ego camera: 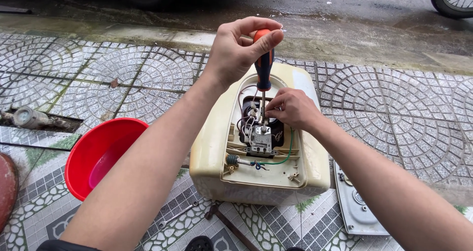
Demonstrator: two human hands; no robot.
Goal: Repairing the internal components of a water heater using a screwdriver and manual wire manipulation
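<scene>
Screwdriver [264, 66] stands upright, rigid, light; left hand [240, 46] is clenched round its rubbery handle at twelve o'clock, right hand [291, 108] pinches its thin shaft above the fragile wired thermostat [260, 140].

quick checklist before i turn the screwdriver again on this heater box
1. Left hand wrapped on the screwdriver handle: ok.
2. Right hand steadying the shaft near the tip: ok.
3. Tip seated in a screw on the grey terminal block: cannot tell, too small.
4. Shaft close to upright over the block: ok.
5. Green wire lying apart from the tip: ok.
6. Cream housing resting flat on the tiles: ok.
</scene>
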